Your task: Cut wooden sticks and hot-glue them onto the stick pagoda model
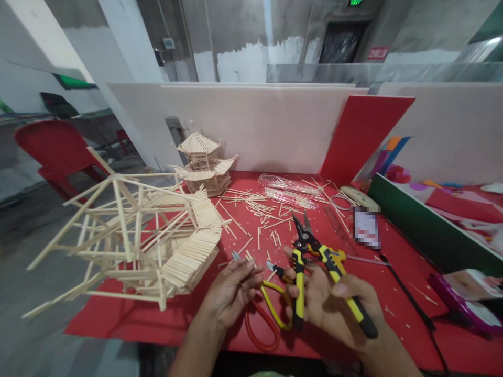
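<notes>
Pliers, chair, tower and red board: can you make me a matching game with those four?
Things:
1. Pliers
2. Chair
3. Tower
4. Red board

Clues:
A. Slanting in front of the white panel
B. Pale wood, with a pointed roof
C. In the right hand
D. On the floor, away to the left

Right pairs: 1-C, 2-D, 3-B, 4-A

Wire-stripper pliers (313, 242): yellow-and-black grips, dark metal head, coil spring between. Handles spread, jaws parted, nose pointing forward and slightly left; held in right hand (334, 301). Pale wooden stick (248, 255): thin, tip jutting above left hand (231, 294); whether pinched, unclear.
</notes>
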`<state>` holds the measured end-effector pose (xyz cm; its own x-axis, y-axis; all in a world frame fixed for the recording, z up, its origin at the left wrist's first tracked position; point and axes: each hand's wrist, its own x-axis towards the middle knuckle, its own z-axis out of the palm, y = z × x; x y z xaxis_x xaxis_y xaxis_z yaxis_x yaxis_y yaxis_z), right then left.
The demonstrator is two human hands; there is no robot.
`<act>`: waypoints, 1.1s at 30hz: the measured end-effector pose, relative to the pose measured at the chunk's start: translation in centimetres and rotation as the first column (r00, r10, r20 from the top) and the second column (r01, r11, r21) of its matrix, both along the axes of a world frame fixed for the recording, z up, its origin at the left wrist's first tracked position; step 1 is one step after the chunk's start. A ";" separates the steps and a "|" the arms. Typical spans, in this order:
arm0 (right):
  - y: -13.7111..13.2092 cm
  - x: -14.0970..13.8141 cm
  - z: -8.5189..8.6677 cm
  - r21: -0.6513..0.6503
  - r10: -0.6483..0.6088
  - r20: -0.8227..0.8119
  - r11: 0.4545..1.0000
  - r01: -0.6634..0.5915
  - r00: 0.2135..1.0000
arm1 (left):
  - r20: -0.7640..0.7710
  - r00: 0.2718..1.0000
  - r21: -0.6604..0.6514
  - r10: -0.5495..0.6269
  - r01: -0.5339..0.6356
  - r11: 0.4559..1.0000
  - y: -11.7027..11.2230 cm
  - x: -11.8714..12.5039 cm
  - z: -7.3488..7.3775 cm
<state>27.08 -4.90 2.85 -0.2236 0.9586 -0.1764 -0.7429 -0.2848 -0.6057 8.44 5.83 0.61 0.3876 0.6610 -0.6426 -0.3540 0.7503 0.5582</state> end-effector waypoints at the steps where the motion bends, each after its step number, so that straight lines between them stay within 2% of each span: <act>1: -0.1 0.0 -0.2 -0.016 0.007 -0.002 1.000 -0.007 1.000 | 0.001 1.000 -0.005 0.010 -0.010 1.000 0.1 0.0 -0.1; 3: -0.1 -0.1 -0.7 -0.063 0.015 0.066 0.998 -0.010 0.998 | -0.001 0.999 -0.027 0.032 -0.032 0.999 0.2 0.0 -0.3; 7: 0.4 -0.2 -1.3 -0.109 0.028 0.355 0.994 0.012 0.934 | 0.012 0.999 -0.060 0.047 -0.046 0.997 0.3 0.1 -0.6; 10: 1.4 -0.6 -0.6 -0.108 0.034 0.526 0.994 0.027 0.850 | 0.016 0.999 -0.061 0.042 -0.041 0.997 0.3 0.0 -0.6; 14: 3.0 -0.6 0.4 -0.054 0.015 0.675 0.998 0.028 0.737 | 0.033 0.999 -0.058 0.037 -0.035 0.998 0.3 -0.2 -0.6; 16: 3.8 -0.2 0.5 -0.013 0.024 0.760 1.000 -0.022 0.650 | 0.045 0.998 -0.056 0.043 -0.040 0.998 0.4 -0.4 -0.6; 21: 4.9 1.5 0.5 0.003 0.075 0.927 0.979 -0.206 0.367 | 0.056 0.997 -0.064 0.061 -0.057 0.996 0.6 -0.8 -1.0; 25: 5.0 2.4 0.5 0.015 0.028 0.989 0.959 -0.282 0.145 | 0.071 0.996 -0.056 0.054 -0.050 0.997 0.6 -0.8 -1.3; 30: 4.8 2.8 0.3 -0.020 0.014 1.000 0.948 -0.317 -0.019 | 0.072 0.996 -0.054 0.051 -0.047 0.997 0.5 -0.8 -1.6; 33: 4.6 2.8 0.6 -0.028 -0.005 0.995 0.938 -0.345 -0.095 | 0.050 0.998 0.006 0.048 -0.048 0.999 0.5 -0.9 -1.8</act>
<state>29.86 -0.26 3.49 -0.1449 0.9616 -0.2332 0.7346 -0.0534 -0.6764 7.55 6.29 -1.21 0.3869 0.6838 -0.6186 -0.4170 0.7281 0.5440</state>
